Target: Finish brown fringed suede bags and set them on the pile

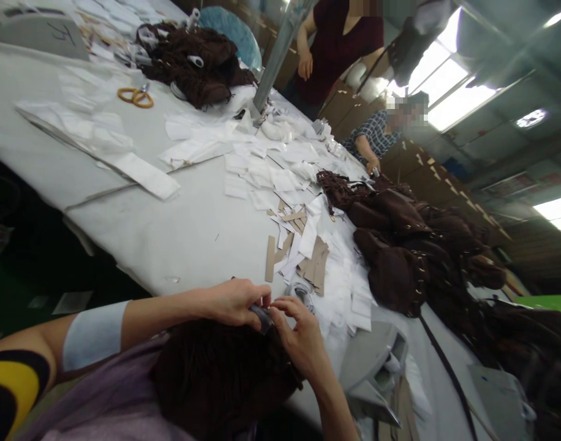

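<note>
A dark brown bag (225,373) rests against my body at the table's front edge. My left hand (241,303) is closed, thumb and fingers pinching a small grey strip (263,318) at the top of the bag. Facing it, my right hand (301,334) has thumb and forefinger pressed together at the strip's other end. A tiny pale bit shows at those fingertips, too small to name. Just beyond my right hand lies a coil of clear tape or film (301,295).
Brown card strips (315,263) and white paper sheets (262,174) litter the table (188,245). More brown bags (395,269) are heaped at right, others (202,61) at far left by orange-handled scissors (136,97). A grey bin (372,367) stands at right. Two people work across the table.
</note>
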A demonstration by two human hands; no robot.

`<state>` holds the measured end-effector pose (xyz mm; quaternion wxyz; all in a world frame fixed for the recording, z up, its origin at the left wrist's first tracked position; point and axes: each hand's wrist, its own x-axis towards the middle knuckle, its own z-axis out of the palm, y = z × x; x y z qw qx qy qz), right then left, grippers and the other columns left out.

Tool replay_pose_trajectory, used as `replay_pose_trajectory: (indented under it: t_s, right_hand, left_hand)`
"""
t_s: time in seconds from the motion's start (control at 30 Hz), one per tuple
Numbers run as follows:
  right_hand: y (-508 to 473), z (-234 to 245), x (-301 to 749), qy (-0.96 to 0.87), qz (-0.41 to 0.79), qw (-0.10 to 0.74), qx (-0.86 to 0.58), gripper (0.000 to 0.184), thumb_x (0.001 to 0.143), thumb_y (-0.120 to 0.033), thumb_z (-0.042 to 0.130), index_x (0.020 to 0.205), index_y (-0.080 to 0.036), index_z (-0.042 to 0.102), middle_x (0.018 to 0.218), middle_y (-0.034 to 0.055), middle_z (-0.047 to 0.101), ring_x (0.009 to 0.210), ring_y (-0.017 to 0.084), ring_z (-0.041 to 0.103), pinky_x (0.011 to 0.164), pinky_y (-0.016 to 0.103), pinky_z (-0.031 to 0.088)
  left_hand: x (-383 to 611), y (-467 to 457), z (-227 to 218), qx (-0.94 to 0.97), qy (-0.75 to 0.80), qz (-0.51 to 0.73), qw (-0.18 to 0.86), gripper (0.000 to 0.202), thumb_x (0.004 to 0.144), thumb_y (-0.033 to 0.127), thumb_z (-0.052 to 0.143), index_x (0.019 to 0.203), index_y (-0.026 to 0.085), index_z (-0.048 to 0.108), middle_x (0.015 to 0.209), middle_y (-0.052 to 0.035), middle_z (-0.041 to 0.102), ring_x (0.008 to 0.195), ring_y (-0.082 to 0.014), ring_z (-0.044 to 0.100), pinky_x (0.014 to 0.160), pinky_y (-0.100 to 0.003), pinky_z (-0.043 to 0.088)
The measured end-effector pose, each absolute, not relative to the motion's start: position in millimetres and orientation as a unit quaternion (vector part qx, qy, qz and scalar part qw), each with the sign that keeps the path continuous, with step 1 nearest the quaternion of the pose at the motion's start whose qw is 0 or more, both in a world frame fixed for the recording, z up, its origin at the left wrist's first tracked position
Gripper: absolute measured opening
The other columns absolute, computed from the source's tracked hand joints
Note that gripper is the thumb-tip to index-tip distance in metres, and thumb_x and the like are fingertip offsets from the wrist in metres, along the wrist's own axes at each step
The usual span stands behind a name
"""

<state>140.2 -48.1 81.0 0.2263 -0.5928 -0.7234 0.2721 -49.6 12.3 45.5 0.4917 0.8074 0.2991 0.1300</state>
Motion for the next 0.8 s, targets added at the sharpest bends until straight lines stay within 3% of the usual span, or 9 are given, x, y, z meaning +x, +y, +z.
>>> replay_pose_trajectory:
  t_s: [0.13, 0.23, 0.37, 0.6, 0.8]
  right_hand:
    - [-41, 84, 133, -0.763, 0.243, 0.158, -0.578, 0.015, 0.087, -0.026, 0.054, 0.09, -0.022, 0.068, 0.085, 0.0036, 0.064, 0.08, 0.017, 0.06, 0.072, 0.029, 0.048]
    - [-38, 87, 130, -0.783, 0.247, 0.113, -0.559, 0.022, 0.089, -0.024, 0.05, 0.077, -0.022, 0.069, 0.083, 0.0031, 0.061, 0.08, 0.016, 0.059, 0.074, 0.03, 0.047]
    - [-36, 89, 127, -0.761, 0.26, 0.14, -0.578, 0.023, 0.084, -0.018, 0.051, 0.064, -0.02, 0.064, 0.08, 0.0023, 0.06, 0.076, 0.015, 0.058, 0.069, 0.028, 0.047]
    - [-35, 77, 123, -0.681, 0.279, 0.236, -0.635, 0.02, 0.082, -0.021, 0.048, 0.065, -0.019, 0.059, 0.077, 0.003, 0.062, 0.072, 0.015, 0.059, 0.059, 0.024, 0.049]
    - [-36, 66, 123, -0.719, 0.181, 0.186, -0.645, 0.02, 0.082, -0.02, 0.046, 0.065, -0.02, 0.056, 0.068, 0.001, 0.061, 0.062, 0.014, 0.057, 0.057, 0.024, 0.043]
  left_hand:
    - [-47, 9, 43, 0.818, 0.299, 0.131, 0.473, 0.044, 0.069, 0.033, 0.072, 0.103, 0.024, 0.045, 0.085, 0.0, 0.069, 0.079, -0.0215, 0.064, 0.062, -0.023, 0.037]
    - [-45, 7, 41, 0.82, 0.304, 0.123, 0.468, 0.047, 0.069, 0.032, 0.073, 0.104, 0.025, 0.041, 0.088, 0.0, 0.071, 0.083, -0.0235, 0.065, 0.064, -0.024, 0.038]
    - [-43, 8, 41, 0.806, 0.299, 0.151, 0.488, 0.047, 0.068, 0.032, 0.074, 0.102, 0.024, 0.043, 0.087, 0.0001, 0.071, 0.083, -0.0229, 0.065, 0.065, -0.024, 0.038]
    - [-44, 15, 51, 0.757, 0.304, 0.173, 0.552, 0.042, 0.065, 0.028, 0.073, 0.097, 0.021, 0.048, 0.073, 0.0038, 0.067, 0.066, -0.0154, 0.06, 0.056, -0.02, 0.037]
    - [-42, 16, 46, 0.763, 0.296, 0.177, 0.547, 0.04, 0.067, 0.028, 0.071, 0.098, 0.022, 0.047, 0.081, 0.0017, 0.068, 0.073, -0.0175, 0.062, 0.06, -0.021, 0.04]
